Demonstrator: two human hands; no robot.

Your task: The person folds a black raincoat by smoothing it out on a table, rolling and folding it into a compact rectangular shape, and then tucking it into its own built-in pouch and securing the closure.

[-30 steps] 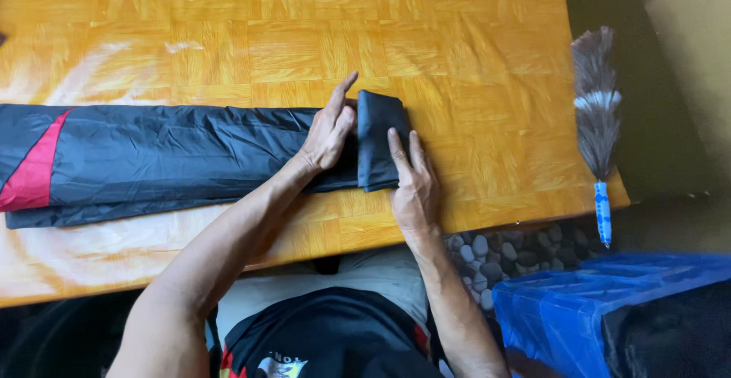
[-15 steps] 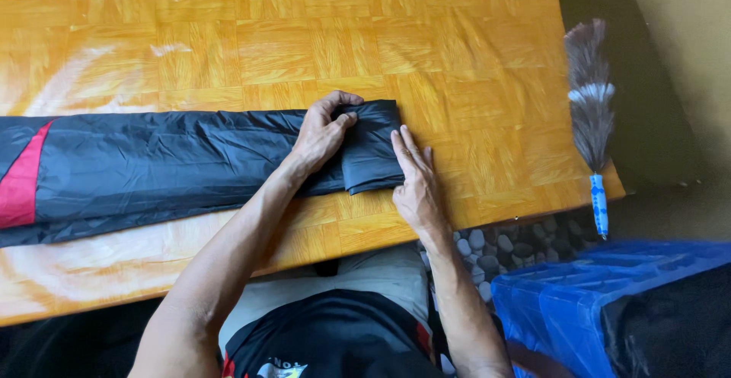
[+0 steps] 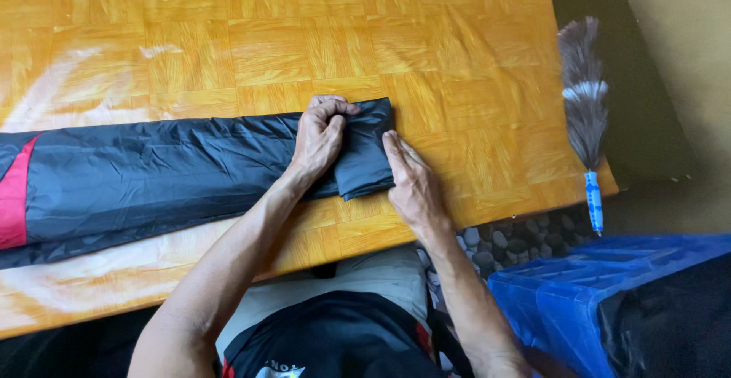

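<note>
A long dark grey garment [image 3: 160, 172] with a red patch at its left end lies folded into a narrow strip across the orange wooden table [image 3: 304, 43]. Its right end is rolled up into a small bundle [image 3: 367, 149]. My left hand [image 3: 320, 136] grips the roll from the left, fingers curled over its top edge. My right hand [image 3: 411, 180] lies flat against the roll's right side, fingers together and pointing away from me.
A feather duster [image 3: 585, 111] with a blue handle hangs off the table's right edge. A blue plastic bin [image 3: 609, 302] stands at the lower right over a pebbled floor. The table's near edge runs just in front of my body.
The rolled end has been turned over further to the left along the strip. My left hand went from lying flat to curling over the roll; my right hand followed against its side.
</note>
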